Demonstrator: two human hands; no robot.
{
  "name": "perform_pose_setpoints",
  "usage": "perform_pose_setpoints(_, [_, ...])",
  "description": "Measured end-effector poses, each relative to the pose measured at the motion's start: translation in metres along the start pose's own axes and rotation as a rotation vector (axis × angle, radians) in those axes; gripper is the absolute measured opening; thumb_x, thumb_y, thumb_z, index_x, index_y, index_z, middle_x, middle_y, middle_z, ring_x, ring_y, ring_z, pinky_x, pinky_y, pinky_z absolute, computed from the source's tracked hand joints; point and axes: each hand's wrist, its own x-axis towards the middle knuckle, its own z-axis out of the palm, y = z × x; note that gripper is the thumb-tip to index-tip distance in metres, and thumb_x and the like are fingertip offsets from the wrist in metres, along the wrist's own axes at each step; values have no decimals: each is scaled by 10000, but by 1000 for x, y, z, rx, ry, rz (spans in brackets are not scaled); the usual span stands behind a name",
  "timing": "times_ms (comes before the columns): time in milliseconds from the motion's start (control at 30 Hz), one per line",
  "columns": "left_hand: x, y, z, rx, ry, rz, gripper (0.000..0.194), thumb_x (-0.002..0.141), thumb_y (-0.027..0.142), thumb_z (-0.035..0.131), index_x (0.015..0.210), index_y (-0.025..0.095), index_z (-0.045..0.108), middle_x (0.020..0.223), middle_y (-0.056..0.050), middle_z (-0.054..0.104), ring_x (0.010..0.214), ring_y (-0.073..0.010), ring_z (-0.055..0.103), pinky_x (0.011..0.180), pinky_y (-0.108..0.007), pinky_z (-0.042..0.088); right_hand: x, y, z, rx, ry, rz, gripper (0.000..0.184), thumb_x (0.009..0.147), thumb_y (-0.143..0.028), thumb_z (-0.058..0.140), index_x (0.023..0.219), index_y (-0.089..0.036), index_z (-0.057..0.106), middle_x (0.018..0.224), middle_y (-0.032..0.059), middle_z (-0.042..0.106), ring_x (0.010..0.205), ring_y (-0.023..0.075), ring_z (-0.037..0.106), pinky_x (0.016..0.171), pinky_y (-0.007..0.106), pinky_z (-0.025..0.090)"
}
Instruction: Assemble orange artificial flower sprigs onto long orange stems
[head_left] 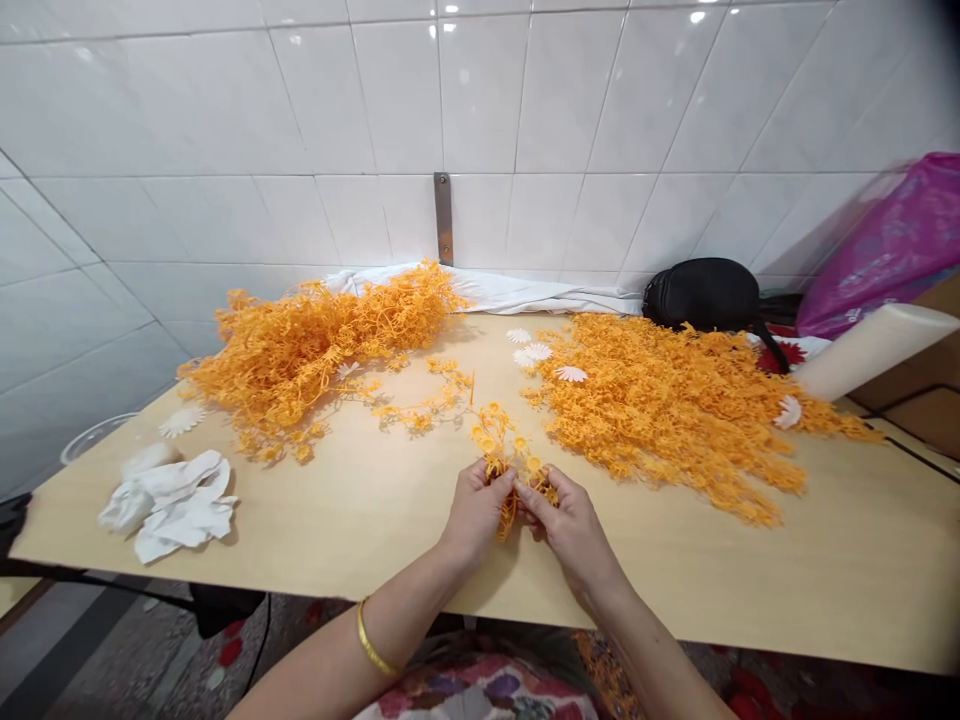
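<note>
An orange plastic flower sprig (pixel 493 432) is held between both hands above the near middle of the table. My left hand (pixel 480 505) pinches its stems between thumb and fingers. My right hand (pixel 561 515) grips the same sprig from the other side, the two thumbs almost touching. The fingertips are partly hidden by the orange stems. Just beyond, a few loose orange sprigs (pixel 424 408) lie on the table. A large tangled heap of orange sprigs (pixel 315 345) is at the back left, and a flatter heap of orange sprigs (pixel 667 400) spreads out on the right.
White petal pieces (pixel 534 354) lie near the right heap. Crumpled white tissue (pixel 187 500) rests at the table's (pixel 330 545) left. At the back right are a black pouch (pixel 703 293), a pale roll (pixel 877 350) and a purple bag (pixel 885 245). A tiled wall (pixel 480 90) stands behind.
</note>
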Motion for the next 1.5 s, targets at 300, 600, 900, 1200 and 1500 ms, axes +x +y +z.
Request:
perform_pose_setpoints(300, [15, 3, -2, 46, 181, -28, 236, 622, 281, 606, 644, 175, 396, 455, 68, 416, 348, -49, 385, 352, -174, 296, -36, -29, -6, -176, 123, -278, 134, 789, -291, 482, 700, -194, 458, 626, -4, 486, 592, 124, 462, 565, 244, 372])
perform_pose_setpoints(600, [5, 8, -1, 169, 167, -26, 250, 575, 316, 647, 643, 149, 475, 497, 51, 442, 351, -37, 354, 352, -184, 267, 11, -1, -29, 409, 83, 218, 389, 601, -369, 675, 884, -191, 476, 538, -62, 465, 452, 68, 421, 424, 183, 338])
perform_pose_setpoints(900, [9, 1, -2, 157, 101, 60, 212, 621, 317, 600, 701, 134, 527, 530, 29, 483, 384, -45, 358, 381, -187, 268, 20, 2, -14, -14, -158, 198, 319, 702, -486, 540, 769, -175, 522, 385, -85, 357, 314, 56, 264, 321, 189, 192])
perform_pose_setpoints(1200, [15, 7, -1, 177, 180, -13, 187, 626, 287, 588, 628, 160, 451, 458, 62, 425, 344, -42, 352, 364, -182, 266, -9, -4, -19, 51, -117, 94, 288, 765, -437, 494, 644, -182, 436, 450, -76, 339, 392, 47, 271, 375, 181, 204])
perform_pose_setpoints(1500, [5, 6, -5, 206, 6, 35, 204, 653, 322, 573, 658, 154, 457, 465, 46, 459, 349, -62, 411, 359, -190, 288, 21, 5, -25, 161, -68, 258, 342, 706, -494, 524, 882, -207, 463, 476, -67, 449, 345, 67, 350, 321, 173, 257])
